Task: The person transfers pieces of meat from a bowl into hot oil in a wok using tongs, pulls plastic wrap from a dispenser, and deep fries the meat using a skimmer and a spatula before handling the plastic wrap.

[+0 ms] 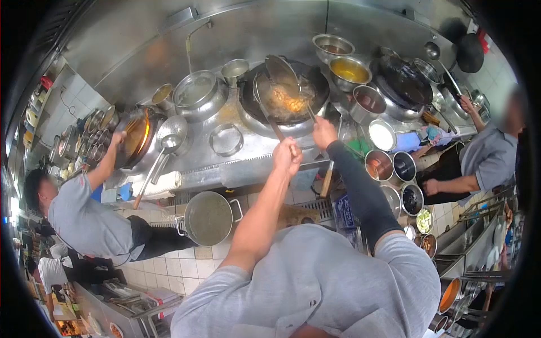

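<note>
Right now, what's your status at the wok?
Left fingers, right fingers: each closed around a handle. Food in wok. Large metal utensil partly covering wok.

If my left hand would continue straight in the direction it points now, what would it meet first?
Beyond the handle it holds, your left hand would probably meet the near rim of the wok; the hand's height is unclear.

Left of my wok (320, 93), I could reach over the counter (197, 141), skirting the steel ring (226, 152); right of the wok, the yellow-liquid bowl (360, 84) and dark-liquid pot (360, 112) stand in my way.
</note>
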`<state>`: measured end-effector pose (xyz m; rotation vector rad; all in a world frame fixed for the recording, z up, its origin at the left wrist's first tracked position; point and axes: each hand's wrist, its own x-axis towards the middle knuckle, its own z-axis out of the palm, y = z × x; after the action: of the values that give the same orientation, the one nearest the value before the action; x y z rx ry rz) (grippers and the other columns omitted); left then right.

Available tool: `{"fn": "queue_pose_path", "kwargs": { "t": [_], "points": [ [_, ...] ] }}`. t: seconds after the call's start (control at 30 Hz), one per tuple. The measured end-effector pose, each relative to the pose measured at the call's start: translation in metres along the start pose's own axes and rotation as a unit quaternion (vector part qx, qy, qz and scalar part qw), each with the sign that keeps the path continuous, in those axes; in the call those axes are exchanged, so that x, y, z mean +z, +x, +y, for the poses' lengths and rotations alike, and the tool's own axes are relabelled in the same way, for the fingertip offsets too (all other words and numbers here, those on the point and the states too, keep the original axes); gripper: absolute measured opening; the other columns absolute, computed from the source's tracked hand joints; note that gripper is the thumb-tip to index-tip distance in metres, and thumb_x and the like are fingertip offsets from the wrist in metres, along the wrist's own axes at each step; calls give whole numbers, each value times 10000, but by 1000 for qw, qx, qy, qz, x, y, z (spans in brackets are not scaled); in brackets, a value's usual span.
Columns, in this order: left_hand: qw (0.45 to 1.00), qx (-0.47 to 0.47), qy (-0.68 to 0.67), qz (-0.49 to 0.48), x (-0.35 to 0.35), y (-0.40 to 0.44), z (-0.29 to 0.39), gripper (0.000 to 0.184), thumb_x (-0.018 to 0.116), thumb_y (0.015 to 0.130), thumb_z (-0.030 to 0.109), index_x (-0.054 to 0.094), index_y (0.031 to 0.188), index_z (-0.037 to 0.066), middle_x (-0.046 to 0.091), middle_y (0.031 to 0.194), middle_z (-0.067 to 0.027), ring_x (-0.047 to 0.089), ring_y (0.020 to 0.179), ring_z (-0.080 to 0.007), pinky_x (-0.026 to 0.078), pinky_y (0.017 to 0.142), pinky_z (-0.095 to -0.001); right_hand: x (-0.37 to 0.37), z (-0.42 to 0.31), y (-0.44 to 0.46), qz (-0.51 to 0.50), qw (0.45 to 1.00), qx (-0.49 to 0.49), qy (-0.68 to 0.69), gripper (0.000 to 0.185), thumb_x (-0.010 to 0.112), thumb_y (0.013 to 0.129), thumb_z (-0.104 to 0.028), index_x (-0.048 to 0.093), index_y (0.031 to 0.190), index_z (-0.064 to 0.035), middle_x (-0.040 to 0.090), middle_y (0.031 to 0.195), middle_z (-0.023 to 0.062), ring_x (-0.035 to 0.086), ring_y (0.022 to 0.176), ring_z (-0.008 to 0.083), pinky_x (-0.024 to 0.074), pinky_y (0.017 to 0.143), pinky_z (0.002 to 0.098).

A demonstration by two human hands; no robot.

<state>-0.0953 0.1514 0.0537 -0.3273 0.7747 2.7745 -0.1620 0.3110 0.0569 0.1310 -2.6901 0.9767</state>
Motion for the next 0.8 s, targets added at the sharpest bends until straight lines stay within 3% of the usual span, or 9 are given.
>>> {"fn": "queue_pose_path", "kwargs": {
  "t": [0.17, 0.43, 0.8],
  "points": [
    [1000, -4, -4, 15, 5, -2, 5, 92, 526, 839, 59, 465, 877, 116, 379, 517, 13, 319, 385, -110, 264, 368, -259, 2, -14, -19, -14, 1000, 7, -7, 370, 464, 878, -120, 552, 1219, -7, 631, 946, 300, 608, 923, 464, 474, 836, 520],
    [1000, -9, -6, 0, -2, 3, 17, 112, 533, 827, 57, 474, 896, 123, 383, 516, 22, 319, 381, -105, 265, 370, -253, -2, -19, -40, 27, 999, -13, 21, 293, 477, 879, -99, 548, 1150, -12, 633, 931, 292, 604, 914, 460, 472, 807, 525],
    [998, 26, 55, 7, 2, -16, 23, 159, 525, 838, 35, 430, 953, 89, 397, 544, 8, 366, 389, -100, 263, 341, -245, -33, 21, -32, 81, 993, 81, -35, 323, 482, 869, -101, 529, 1185, -52, 629, 866, 302, 607, 847, 482, 466, 760, 564]
  ]
}}
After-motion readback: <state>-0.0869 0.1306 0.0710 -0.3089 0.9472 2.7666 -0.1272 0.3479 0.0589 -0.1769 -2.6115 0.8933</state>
